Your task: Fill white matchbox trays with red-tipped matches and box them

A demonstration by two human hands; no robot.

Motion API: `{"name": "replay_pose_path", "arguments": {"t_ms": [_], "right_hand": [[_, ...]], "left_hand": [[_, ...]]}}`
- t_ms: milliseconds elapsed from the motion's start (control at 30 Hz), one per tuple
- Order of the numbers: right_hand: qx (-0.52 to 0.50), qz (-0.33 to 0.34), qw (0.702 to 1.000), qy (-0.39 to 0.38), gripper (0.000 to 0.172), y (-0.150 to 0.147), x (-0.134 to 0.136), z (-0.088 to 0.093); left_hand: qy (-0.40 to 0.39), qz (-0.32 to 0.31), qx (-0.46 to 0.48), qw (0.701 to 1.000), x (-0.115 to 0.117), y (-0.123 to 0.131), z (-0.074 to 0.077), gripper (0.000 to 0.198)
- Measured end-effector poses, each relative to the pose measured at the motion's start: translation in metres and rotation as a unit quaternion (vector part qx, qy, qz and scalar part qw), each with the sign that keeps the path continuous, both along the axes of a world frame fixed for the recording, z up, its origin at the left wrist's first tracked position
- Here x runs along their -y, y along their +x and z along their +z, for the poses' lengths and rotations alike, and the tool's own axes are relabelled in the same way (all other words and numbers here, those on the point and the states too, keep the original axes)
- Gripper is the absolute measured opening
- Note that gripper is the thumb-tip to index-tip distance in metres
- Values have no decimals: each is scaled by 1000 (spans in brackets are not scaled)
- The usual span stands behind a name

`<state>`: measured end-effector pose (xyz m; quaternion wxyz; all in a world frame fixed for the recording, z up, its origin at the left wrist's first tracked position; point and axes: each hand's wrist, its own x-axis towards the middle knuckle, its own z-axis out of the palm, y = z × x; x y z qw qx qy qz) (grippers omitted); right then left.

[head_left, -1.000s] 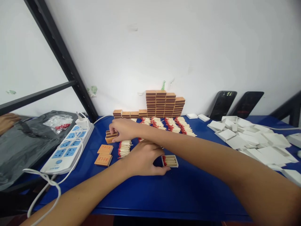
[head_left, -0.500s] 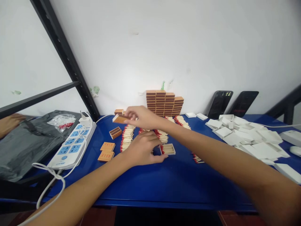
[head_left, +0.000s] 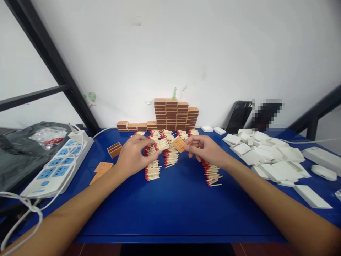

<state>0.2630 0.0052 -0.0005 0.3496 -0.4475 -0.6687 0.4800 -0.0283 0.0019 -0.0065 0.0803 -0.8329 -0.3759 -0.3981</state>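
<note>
My left hand (head_left: 137, 153) grips a white matchbox tray (head_left: 161, 144) filled with matches, held above the table. Close to its right end, my right hand (head_left: 203, 147) pinches an orange matchbox sleeve (head_left: 178, 144), tilted, with a small gap between the two. Below and behind the hands lie rows of red-tipped matches (head_left: 152, 170), and another match pile (head_left: 211, 174) sits under my right wrist. Left of my left hand are a brown-sided matchbox sleeve (head_left: 114, 149) and flat orange sleeves (head_left: 103, 167), partly covered by my forearm.
Stacked matchboxes (head_left: 172, 115) stand against the wall. White empty trays (head_left: 277, 153) are heaped at the right, near a phone (head_left: 239, 116) leaning on the wall and a white mouse (head_left: 323, 172). At left lie a power strip (head_left: 57, 165) and a grey bag (head_left: 16, 160); the blue table (head_left: 173, 213) ends in front.
My left hand has lifted the filled tray off the table. My right hand has come back from the far left with the sleeve, uncrossing my arms. The view has shifted a little.
</note>
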Motion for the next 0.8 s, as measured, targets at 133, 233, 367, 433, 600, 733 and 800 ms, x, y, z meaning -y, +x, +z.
{"name": "replay_pose_path", "arguments": {"t_ms": [133, 233, 367, 433, 600, 733, 800], "right_hand": [[8, 29, 999, -21, 41, -4, 3, 2], [-4, 15, 999, -28, 42, -4, 4, 1], [-24, -15, 999, -40, 44, -4, 3, 0], [-20, -19, 999, -42, 45, -5, 3, 0], [-9, -5, 1000, -22, 48, -8, 7, 1], [-25, -17, 1000, -6, 53, -12, 11, 3], [-33, -28, 999, 0, 55, -13, 12, 3]], "left_hand": [[4, -29, 9, 1000, -1, -1, -1, 28], [-19, -37, 26, 999, -1, 0, -3, 29], [-30, -45, 33, 998, -1, 1, -4, 29], [-28, -49, 36, 998, -1, 1, -4, 29], [-31, -53, 28, 998, 1, 1, -3, 30], [-34, -61, 21, 997, 2, 1, -3, 30], [-33, -62, 13, 997, 2, 1, -3, 31]]}}
